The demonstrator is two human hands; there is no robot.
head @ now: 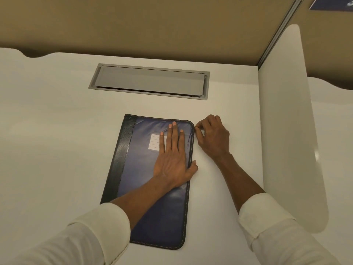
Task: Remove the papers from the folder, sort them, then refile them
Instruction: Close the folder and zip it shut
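Folder: dark blue zipped folder [145, 169], long axis 12-to-6.
Left hand [172, 159]: flat, pressing it.
Right hand [214, 136]: pinches its 1 o'clock corner.

A white desk [57, 131] fills most of the view. A long grey metal cable flap [149, 81] is set flush into it near the middle of the far edge, with its lid closed. A tan fabric partition [133, 25] rises behind the far edge. The desk outline dips in a wavy curve at the far left corner. A white divider panel [286, 131] with rounded corners stands upright along the right edge. A slim silver post [277, 35] runs up from the far right corner. Part of a dark blue sign [332, 4] shows beyond the post, cut off by the frame.
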